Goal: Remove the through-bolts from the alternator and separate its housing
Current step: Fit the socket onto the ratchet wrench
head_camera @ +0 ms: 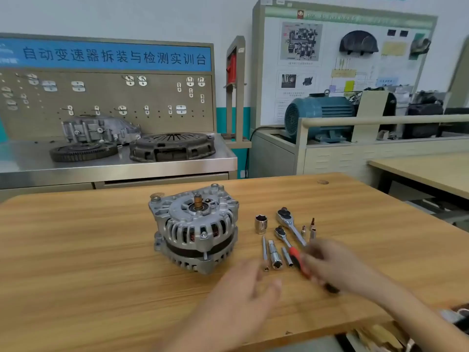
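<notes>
Alternator (195, 228) sits on the wooden table (76, 250), roughly mid-table, shaft end up, tilted slightly toward the near edge. Tools lie in a cluster to its right, apart from it: short socket (261, 224) nearest the alternator; large ratchet (289, 222) right of that, head toward the far edge; small ratchet (288, 243) before it, handle running toward the near right. Extension bar (264, 252), deep socket (274, 254) and slim socket (287, 256) lie side by side left of the small ratchet's handle. Small bits (311, 228) stand right of the large ratchet. Left hand (250, 288) hovers before the sockets; right hand (330, 265) over the ratchet handles, blurred.
</notes>
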